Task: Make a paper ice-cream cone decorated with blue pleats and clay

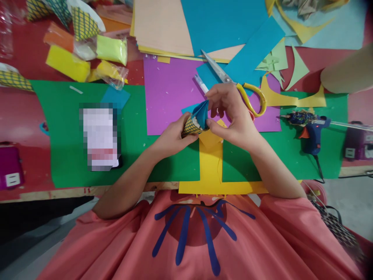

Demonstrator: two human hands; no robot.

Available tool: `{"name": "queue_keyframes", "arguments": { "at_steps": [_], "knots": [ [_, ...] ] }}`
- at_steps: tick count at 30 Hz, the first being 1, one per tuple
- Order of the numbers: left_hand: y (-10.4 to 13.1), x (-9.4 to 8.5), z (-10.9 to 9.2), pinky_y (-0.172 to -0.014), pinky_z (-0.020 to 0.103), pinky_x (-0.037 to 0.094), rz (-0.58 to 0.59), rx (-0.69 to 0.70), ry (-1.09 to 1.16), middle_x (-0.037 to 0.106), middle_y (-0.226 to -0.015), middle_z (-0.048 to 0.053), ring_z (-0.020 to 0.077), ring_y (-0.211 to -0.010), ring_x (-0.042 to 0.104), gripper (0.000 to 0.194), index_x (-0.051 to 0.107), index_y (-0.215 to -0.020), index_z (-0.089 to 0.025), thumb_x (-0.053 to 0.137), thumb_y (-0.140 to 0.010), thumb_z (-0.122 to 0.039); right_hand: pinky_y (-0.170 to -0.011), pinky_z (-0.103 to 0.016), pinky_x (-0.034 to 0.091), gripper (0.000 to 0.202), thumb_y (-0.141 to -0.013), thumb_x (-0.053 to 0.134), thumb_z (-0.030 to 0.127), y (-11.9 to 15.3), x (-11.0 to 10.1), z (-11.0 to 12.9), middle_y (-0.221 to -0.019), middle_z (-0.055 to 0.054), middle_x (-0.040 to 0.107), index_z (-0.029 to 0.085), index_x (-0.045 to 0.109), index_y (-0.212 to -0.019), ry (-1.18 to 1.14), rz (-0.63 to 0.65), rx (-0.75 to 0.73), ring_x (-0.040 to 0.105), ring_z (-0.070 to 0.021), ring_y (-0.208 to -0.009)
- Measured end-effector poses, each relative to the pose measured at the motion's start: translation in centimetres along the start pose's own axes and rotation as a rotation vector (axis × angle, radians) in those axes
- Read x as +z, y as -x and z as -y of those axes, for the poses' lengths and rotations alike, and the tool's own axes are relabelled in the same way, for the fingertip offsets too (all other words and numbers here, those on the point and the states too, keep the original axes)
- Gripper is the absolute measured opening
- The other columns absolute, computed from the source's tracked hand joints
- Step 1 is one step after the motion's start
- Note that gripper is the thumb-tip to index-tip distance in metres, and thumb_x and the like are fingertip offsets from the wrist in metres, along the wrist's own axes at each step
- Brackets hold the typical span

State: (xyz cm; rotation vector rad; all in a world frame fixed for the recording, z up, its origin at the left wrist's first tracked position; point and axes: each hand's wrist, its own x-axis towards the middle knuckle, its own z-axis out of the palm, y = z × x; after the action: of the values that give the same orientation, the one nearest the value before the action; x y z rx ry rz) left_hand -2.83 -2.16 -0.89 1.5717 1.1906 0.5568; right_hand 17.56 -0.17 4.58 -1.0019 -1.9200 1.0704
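My left hand is wrapped round a small cone with a yellow and dark grid pattern, held tilted above the table. A folded blue sheet sticks out of the cone's wide end, beside some whitish filling. Curled round that blue sheet is my right hand, its thumb at the cone's rim and its fingertips by the sheet's upper corner. Just beyond the right hand lie scissors with yellow handles and a white-capped pen or tube. Under the hands is a yellow strip.
A blue glue gun with a clear stick lies at right, its cable over the edge. A phone, blurred, is at left. Bagged clay packets and patterned cones lie far left. Coloured sheets are stacked at the back.
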Motion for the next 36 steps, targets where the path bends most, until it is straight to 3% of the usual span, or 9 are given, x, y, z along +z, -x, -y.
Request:
{"name": "queue_keyframes", "arguments": {
  "at_steps": [4, 10, 14, 19, 26, 36],
  "knots": [
    [0.0, -0.1, -0.3, -0.081, 0.036, 0.054, 0.008, -0.012, -0.034, 0.067, -0.104, 0.009, 0.0231, -0.091, 0.065, 0.058, 0.048, -0.126, -0.012, 0.065, -0.075, -0.034, -0.077, -0.031, 0.056, 0.032, -0.076, 0.053, 0.006, 0.0, 0.0, 0.5, -0.109, -0.005, 0.059, 0.023, 0.049, -0.102, 0.056, -0.007, -0.065, 0.060, -0.0165, -0.098],
    [-0.2, -0.2, -0.7, -0.070, 0.029, 0.051, 0.035, -0.006, -0.078, 0.065, -0.094, 0.005, 0.0185, -0.080, 0.062, 0.053, 0.048, -0.120, -0.014, 0.062, -0.074, -0.036, -0.081, -0.034, 0.056, 0.013, -0.082, 0.054, 0.012, -0.1, -0.1, 0.5, -0.099, -0.005, 0.058, 0.022, 0.060, -0.090, 0.121, -0.013, -0.063, 0.059, -0.0168, -0.093],
    [-0.1, -0.3, -1.2, -0.064, 0.025, 0.047, 0.059, 0.011, -0.108, 0.062, -0.083, 0.001, 0.0143, -0.072, 0.058, 0.043, 0.050, -0.111, -0.017, 0.061, -0.075, -0.035, -0.080, -0.035, 0.055, 0.012, -0.083, 0.055, 0.013, -0.1, -0.1, 0.5, -0.094, -0.005, 0.057, 0.021, 0.063, -0.086, 0.123, -0.032, -0.070, 0.057, -0.0170, -0.089],
    [-0.1, -0.4, -1.5, -0.061, 0.024, 0.044, 0.073, 0.014, -0.098, 0.061, -0.084, 0.001, 0.0149, -0.073, 0.057, 0.040, 0.051, -0.108, -0.018, 0.060, -0.074, -0.036, -0.078, -0.036, 0.054, 0.014, -0.081, 0.059, 0.010, -0.2, -0.1, 0.4, -0.087, -0.004, 0.052, 0.021, 0.067, -0.082, 0.136, -0.052, -0.130, 0.056, -0.0172, -0.086],
    [-0.1, -0.4, -1.1, -0.065, 0.026, 0.048, 0.063, 0.017, -0.079, 0.062, -0.086, 0.001, 0.0156, -0.075, 0.058, 0.040, 0.052, -0.109, -0.017, 0.061, -0.074, -0.035, -0.082, -0.039, 0.055, 0.010, -0.086, 0.062, 0.022, -0.2, -0.2, 0.2, -0.085, -0.004, 0.050, 0.027, 0.070, -0.083, 0.173, -0.024, -0.071, 0.054, -0.0191, -0.087],
    [-0.2, -0.4, -1.2, -0.076, 0.032, 0.051, 0.073, -0.008, -0.075, 0.063, -0.089, 0.002, 0.0187, -0.084, 0.061, 0.042, 0.051, -0.110, -0.017, 0.059, -0.075, -0.037, -0.083, -0.038, 0.053, 0.010, -0.088, 0.063, 0.023, -0.1, 0.0, 0.0, -0.085, -0.004, 0.046, 0.025, 0.072, -0.083, 0.108, -0.042, -0.100, 0.053, -0.0187, -0.088]
  ]
}}
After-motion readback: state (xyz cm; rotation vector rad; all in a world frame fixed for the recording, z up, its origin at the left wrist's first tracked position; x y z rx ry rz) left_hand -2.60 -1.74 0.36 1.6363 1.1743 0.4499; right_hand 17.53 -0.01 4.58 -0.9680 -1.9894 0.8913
